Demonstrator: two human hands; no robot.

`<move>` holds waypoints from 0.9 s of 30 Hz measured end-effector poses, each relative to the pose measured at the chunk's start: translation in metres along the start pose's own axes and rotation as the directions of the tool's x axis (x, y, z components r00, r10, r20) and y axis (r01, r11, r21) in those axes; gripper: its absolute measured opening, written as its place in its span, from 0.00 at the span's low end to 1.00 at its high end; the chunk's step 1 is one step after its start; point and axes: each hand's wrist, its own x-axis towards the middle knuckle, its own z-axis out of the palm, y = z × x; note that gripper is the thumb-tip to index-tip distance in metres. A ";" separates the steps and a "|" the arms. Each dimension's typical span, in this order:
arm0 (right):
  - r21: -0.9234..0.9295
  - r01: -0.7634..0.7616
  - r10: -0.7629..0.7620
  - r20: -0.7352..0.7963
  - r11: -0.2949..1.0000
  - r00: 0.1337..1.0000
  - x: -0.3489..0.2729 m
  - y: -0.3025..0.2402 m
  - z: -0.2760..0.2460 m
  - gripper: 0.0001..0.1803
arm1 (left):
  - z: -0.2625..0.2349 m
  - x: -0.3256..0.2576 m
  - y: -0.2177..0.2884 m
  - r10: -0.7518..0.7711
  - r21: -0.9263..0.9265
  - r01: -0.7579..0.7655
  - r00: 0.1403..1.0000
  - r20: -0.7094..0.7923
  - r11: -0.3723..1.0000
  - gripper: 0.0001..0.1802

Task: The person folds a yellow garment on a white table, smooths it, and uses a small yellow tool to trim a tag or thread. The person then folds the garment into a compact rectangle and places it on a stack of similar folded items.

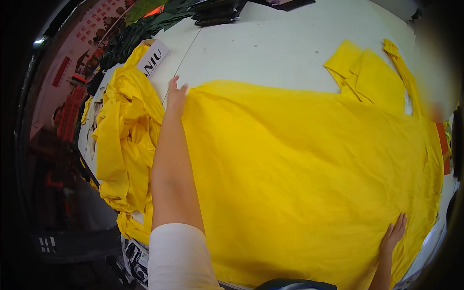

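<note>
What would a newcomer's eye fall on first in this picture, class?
The broad yellow fabric spread over the pale table, with the left hand by its far left corner and the right hand at its lower right. Next comes the crumpled yellow heap on the left, with a white box at its far end.

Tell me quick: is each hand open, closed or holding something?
Left hand: open, at the edge of the spread cloth.
Right hand: open, laid on the spread cloth.
</note>
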 end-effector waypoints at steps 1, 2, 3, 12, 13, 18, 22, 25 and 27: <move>-0.003 0.000 0.000 0.003 1.000 1.000 0.002 -0.006 0.000 0.29 | -0.004 -0.016 0.006 0.047 -0.018 -0.046 0.998 0.034 0.999 0.35; -0.006 0.004 -0.004 0.007 1.000 1.000 0.003 -0.010 0.000 0.28 | -0.014 -0.019 -0.011 0.170 0.166 -0.169 0.985 0.012 0.971 0.34; 0.022 0.045 -0.044 -0.010 0.999 0.999 0.007 -0.010 -0.002 0.28 | -0.035 -0.028 -0.045 0.270 0.354 -0.252 0.963 -0.002 0.901 0.34; 0.118 0.121 -0.104 -0.140 0.986 0.985 -0.059 0.008 -0.018 0.30 | -0.255 -0.360 -0.134 -0.079 0.547 0.168 0.980 -0.182 0.820 0.28; 0.109 0.092 -0.081 -0.095 0.990 0.992 -0.074 0.006 -0.023 0.30 | -0.269 -0.388 -0.140 -0.241 0.512 0.344 0.935 -0.259 0.787 0.28; -0.056 0.007 -0.001 0.110 0.998 0.994 -0.113 -0.011 -0.013 0.33 | -0.299 -0.431 -0.195 -0.097 0.659 0.185 0.981 -0.167 0.729 0.27; 0.073 -0.100 0.084 0.196 0.992 0.977 -0.129 -0.030 -0.031 0.34 | -0.297 -0.436 -0.179 -0.144 0.653 0.202 0.979 -0.142 0.730 0.29; 0.200 0.180 -0.196 0.064 0.963 0.978 -0.155 -0.025 -0.033 0.41 | -0.295 -0.457 -0.203 0.048 0.709 0.154 0.965 -0.256 0.689 0.34; 0.372 0.516 -0.572 0.050 0.772 0.819 -0.194 -0.040 -0.070 0.46 | -0.284 -0.464 -0.205 -0.265 0.317 0.409 0.873 -0.410 0.855 0.32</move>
